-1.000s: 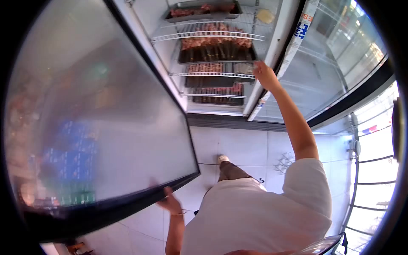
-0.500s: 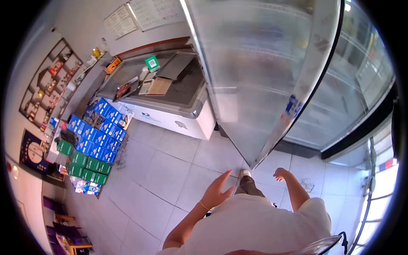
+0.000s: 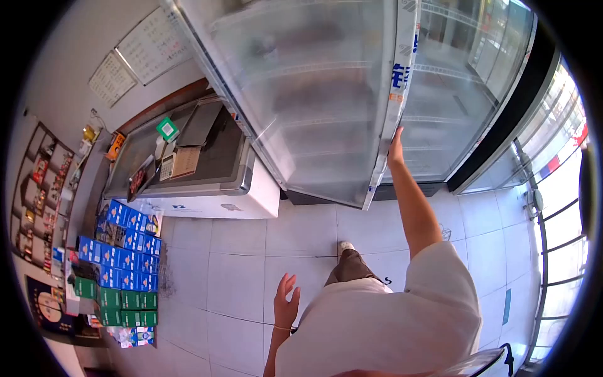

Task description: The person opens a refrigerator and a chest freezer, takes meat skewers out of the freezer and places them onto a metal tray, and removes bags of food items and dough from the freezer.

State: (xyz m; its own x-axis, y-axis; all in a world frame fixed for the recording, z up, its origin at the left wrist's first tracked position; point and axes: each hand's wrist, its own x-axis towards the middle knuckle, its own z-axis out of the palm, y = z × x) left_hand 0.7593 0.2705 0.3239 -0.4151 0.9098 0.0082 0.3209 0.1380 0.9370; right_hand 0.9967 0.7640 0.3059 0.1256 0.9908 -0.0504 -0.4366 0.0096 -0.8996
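Note:
A tall glass fridge door (image 3: pixel 314 100) stands swung out from the display fridge (image 3: pixel 449 100), its glass fogged. At the door's free edge is my right hand (image 3: pixel 395 151), arm stretched forward, gripping the frame; some of its fingers are hidden behind the edge. My left hand (image 3: pixel 286 301) hangs low over the floor beside my body, fingers apart and holding nothing. A thin band circles the left wrist.
A white chest freezer (image 3: pixel 207 204) stands left of the door, with papers and a green QR sign (image 3: pixel 167 129) on top. Stacked blue boxes (image 3: pixel 119 257) and green boxes (image 3: pixel 129 300) sit on the floor at left. Glass entrance doors (image 3: pixel 559 226) are at right.
My right hand has reached forward and taken hold of the door's edge. The left hand has lowered. My view has turned, with the fridge door and freezer now further left.

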